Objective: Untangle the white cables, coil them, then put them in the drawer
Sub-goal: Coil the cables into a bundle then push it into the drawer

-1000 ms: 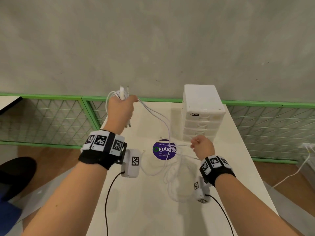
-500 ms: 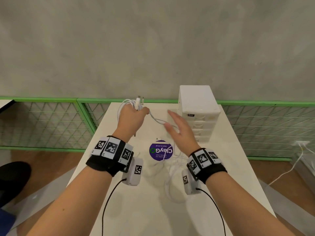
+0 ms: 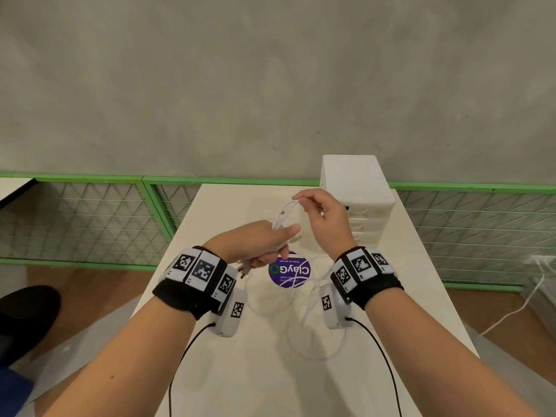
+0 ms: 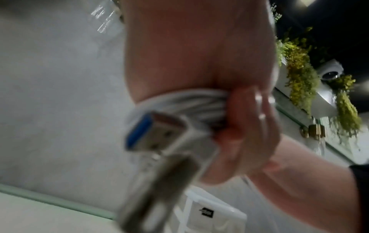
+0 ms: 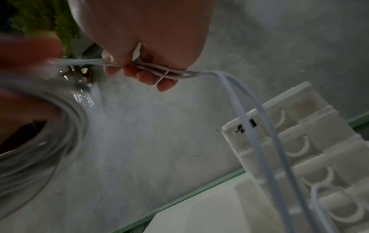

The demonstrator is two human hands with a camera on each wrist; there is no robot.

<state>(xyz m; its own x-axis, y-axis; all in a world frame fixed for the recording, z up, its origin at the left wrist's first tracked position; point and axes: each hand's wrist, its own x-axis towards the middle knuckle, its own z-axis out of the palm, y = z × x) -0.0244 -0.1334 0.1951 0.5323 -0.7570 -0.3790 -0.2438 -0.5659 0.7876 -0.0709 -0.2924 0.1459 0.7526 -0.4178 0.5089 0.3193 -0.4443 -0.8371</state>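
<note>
Cables: white cables (image 3: 282,215) were partly gathered in loops in the left hand (image 3: 261,242), held above the table (image 3: 210,371); the remainder lay slack on the table around the round purple sticker (image 3: 288,269).
Left hand: fingers curled round the bundled loops, with metal plugs (image 4: 159,138) sticking out at the wrist side.
Right hand: the right hand (image 3: 328,218) was raised just beside the left, fingers (image 5: 139,74) pinching two strands that hung down toward the table.
Drawer: the white drawer unit (image 3: 358,188) stood at the far right of the table, all drawers appearing closed.
Step in hand: coiling, judged about midway.
Next move: would call for laying the pinched strands onto the bundle without dragging the slack into a fresh knot.
</note>
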